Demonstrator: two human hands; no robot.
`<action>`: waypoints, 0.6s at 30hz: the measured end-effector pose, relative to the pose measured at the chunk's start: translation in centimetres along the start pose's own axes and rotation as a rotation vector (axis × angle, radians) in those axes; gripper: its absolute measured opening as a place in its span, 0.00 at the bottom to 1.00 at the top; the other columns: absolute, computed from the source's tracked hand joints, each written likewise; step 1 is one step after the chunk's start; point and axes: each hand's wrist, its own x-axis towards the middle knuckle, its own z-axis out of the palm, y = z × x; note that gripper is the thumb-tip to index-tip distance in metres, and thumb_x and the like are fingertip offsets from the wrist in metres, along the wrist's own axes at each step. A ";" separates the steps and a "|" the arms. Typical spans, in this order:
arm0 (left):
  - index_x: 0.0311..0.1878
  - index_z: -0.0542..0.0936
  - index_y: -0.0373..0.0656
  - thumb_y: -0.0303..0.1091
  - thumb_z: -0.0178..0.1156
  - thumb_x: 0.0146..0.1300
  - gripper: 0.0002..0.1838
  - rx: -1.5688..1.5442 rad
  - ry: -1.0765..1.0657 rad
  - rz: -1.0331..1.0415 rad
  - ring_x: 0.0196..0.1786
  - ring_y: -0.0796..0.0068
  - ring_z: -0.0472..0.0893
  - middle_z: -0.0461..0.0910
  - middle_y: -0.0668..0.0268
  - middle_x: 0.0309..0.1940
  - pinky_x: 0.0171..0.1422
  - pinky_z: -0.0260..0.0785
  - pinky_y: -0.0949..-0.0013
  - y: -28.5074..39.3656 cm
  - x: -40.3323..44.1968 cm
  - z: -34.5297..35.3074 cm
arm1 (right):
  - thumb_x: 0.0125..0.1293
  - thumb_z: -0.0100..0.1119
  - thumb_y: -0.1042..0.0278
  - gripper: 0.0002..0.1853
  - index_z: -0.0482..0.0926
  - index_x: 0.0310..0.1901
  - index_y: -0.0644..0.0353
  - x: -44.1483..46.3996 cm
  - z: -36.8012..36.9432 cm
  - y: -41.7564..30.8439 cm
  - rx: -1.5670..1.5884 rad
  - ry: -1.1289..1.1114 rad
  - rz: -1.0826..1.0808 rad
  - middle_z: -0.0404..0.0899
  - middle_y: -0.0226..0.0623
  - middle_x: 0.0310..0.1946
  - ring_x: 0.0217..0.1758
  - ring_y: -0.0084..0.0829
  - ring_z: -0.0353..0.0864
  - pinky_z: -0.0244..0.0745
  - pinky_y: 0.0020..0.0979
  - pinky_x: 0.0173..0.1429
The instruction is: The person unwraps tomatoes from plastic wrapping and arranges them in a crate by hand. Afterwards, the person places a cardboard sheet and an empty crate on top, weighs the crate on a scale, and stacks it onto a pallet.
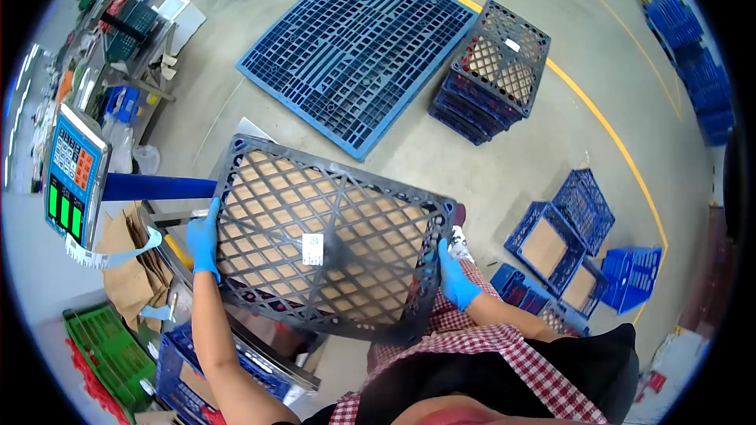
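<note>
A plastic crate (378,224) with a black lattice top is held up in front of my body. Brown cardboard shows through its lattice, and a white label (313,249) is stuck near the middle. My left hand (203,241), in a blue glove, grips the crate's left side. On the opposite side, my right hand (457,275), also gloved in blue, is closed on the edge. Some fingers of both hands are hidden behind the crate. Small patches of red show along its lower edge, but the contents are mostly covered.
A blue pallet (358,142) lies on the floor ahead, beside a stack of lattice-topped crates (504,63). Left stands a scale display (75,169) on a blue post, with brown paper (134,267) below. Blue crates (543,244) sit at right; a green crate (110,354) is lower left.
</note>
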 end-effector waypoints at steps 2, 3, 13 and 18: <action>0.30 0.81 0.27 0.64 0.56 0.55 0.37 0.062 -0.098 -0.123 0.25 0.57 0.76 0.79 0.47 0.22 0.36 0.65 0.55 0.6 -1.5 0.6 | 0.68 0.39 0.36 0.28 0.76 0.38 0.56 -1.2 1.0 -7.6 0.030 0.061 -0.087 0.77 0.34 0.28 0.29 0.30 0.76 0.74 0.32 0.34; 0.32 0.81 0.28 0.63 0.56 0.56 0.37 -0.063 -0.081 -0.160 0.26 0.57 0.76 0.79 0.48 0.23 0.36 0.66 0.55 1.2 -2.5 1.8 | 0.68 0.40 0.37 0.27 0.76 0.35 0.54 1.8 -1.8 -10.3 -0.026 -0.010 -0.076 0.76 0.31 0.26 0.26 0.28 0.74 0.72 0.31 0.32; 0.15 0.74 0.40 0.55 0.53 0.65 0.29 -0.559 -0.133 -0.529 0.15 0.80 0.66 0.69 0.71 0.12 0.21 0.57 0.70 18.9 -12.2 13.2 | 0.69 0.43 0.41 0.25 0.74 0.23 0.51 2.6 -7.9 -38.3 -0.337 0.136 -0.357 0.70 0.23 0.15 0.16 0.20 0.67 0.64 0.24 0.23; 0.16 0.76 0.40 0.57 0.53 0.63 0.30 -0.636 -0.097 -0.546 0.14 0.80 0.67 0.70 0.69 0.11 0.19 0.56 0.73 21.2 -8.5 17.3 | 0.68 0.43 0.40 0.26 0.73 0.22 0.52 4.5 -5.4 -46.3 -0.458 0.155 -0.426 0.67 0.25 0.13 0.15 0.21 0.63 0.58 0.23 0.21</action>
